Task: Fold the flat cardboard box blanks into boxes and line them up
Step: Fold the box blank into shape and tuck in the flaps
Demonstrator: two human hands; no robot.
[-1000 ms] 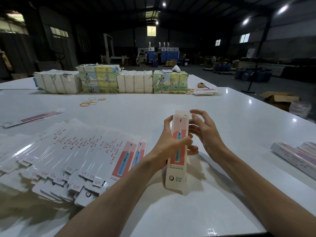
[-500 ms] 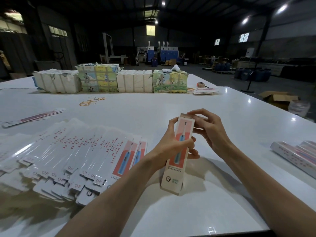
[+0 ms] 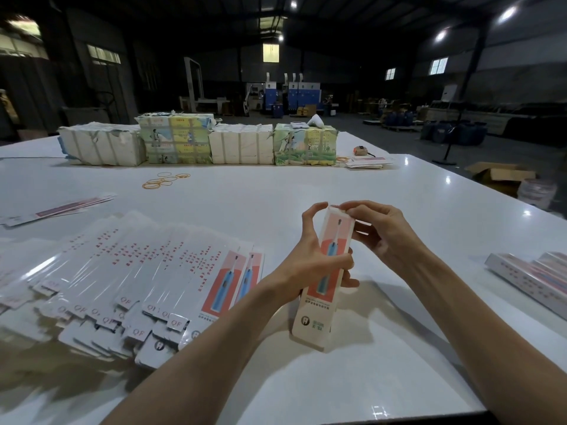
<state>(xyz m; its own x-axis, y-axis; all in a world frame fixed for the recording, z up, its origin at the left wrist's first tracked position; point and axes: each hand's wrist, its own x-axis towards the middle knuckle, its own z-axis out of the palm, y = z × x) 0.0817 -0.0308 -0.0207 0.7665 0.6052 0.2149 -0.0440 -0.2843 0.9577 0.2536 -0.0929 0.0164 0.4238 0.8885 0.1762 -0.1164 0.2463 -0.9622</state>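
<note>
white table (image 3: 276,210), pink-and-cream box (image 3: 329,271), yellow rubber bands (image 3: 162,180)

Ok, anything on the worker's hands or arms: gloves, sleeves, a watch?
Nothing worn that shows. The left hand and right hand have no gloves, rings or tape. The left forearm and right forearm show no sleeves, watch or bands up to the frame's edge.
</note>
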